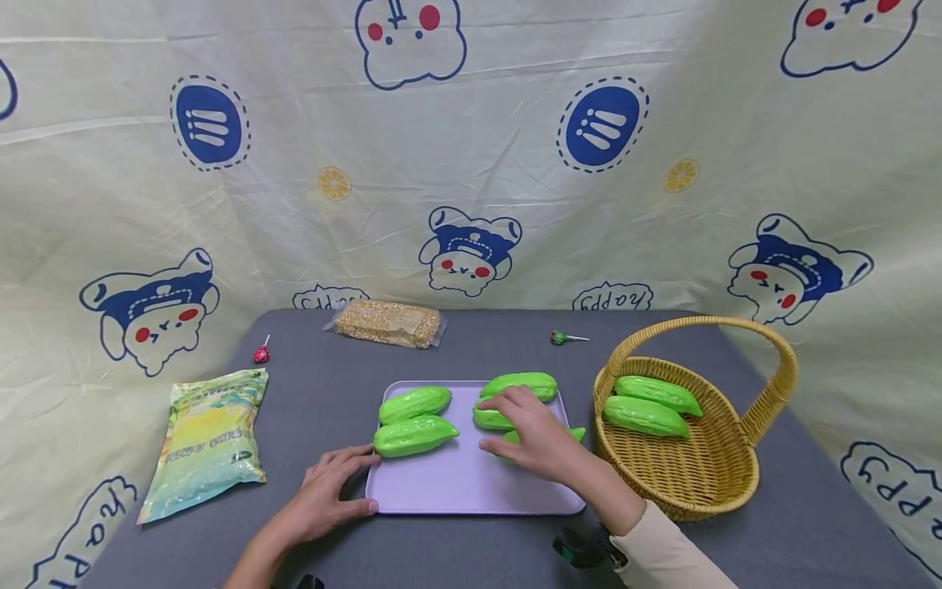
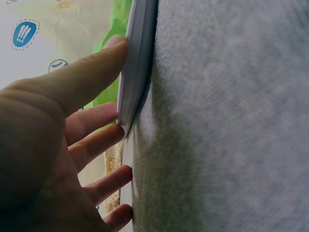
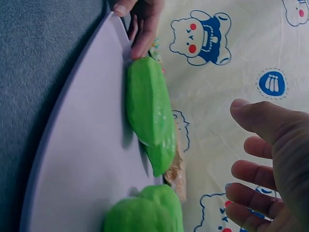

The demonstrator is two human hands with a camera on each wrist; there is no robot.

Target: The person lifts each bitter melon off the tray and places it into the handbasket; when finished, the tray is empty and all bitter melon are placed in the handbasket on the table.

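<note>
Tray (image 1: 471, 491), smooth lilac plastic, rounded corners, lies on grey felt-like surface (image 1: 478, 556). Glossy green bumpy gourds on it: two at left (image 1: 414, 419), others at right partly hidden under right hand (image 1: 540, 438). Right hand hovers over right-side gourds (image 1: 518, 384), fingers spread and relaxed, gripping nothing. Left hand (image 1: 327, 491) lies flat, straight fingers touching tray's near-left corner. Woven wicker basket (image 1: 724, 483) just right of tray holds two more gourds (image 1: 651, 405). Crinkly snack bag (image 1: 206, 442) at left; print unreadable.
</note>
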